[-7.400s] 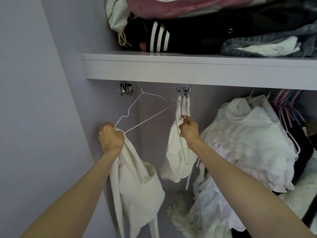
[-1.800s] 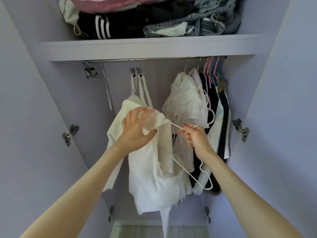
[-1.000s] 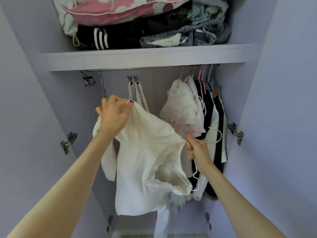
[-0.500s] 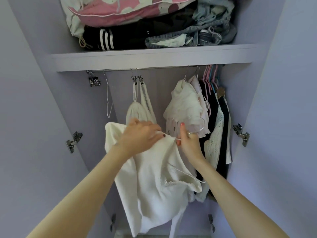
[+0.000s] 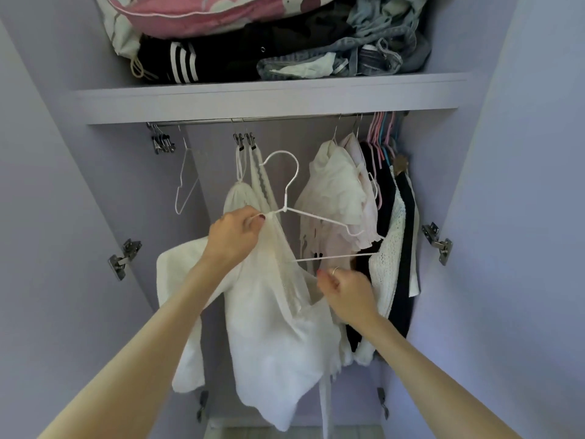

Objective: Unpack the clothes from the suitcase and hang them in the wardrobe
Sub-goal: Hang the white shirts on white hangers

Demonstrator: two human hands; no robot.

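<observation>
left hand point(image 5: 233, 237): pinching the white top point(image 5: 278, 337) together with the left shoulder of the white wire hanger point(image 5: 316, 217); fingers curled tight round both
right hand point(image 5: 345, 291): lower and right of that grip, fingers curled on the top's neckline edge, just under the hanger's bottom bar
hanger: hook up, free of the rail point(image 5: 285, 119); right shoulder bare
top: hangs below both grips, in front of the wardrobe opening
writing: none readable; only three white stripes on a black garment point(image 5: 190, 66) on the shelf point(image 5: 253, 96)
room: open rail above the left grip, between an empty hanger point(image 5: 185, 182) and clips point(image 5: 244, 141); hung clothes point(image 5: 364, 210) crowd the right
</observation>
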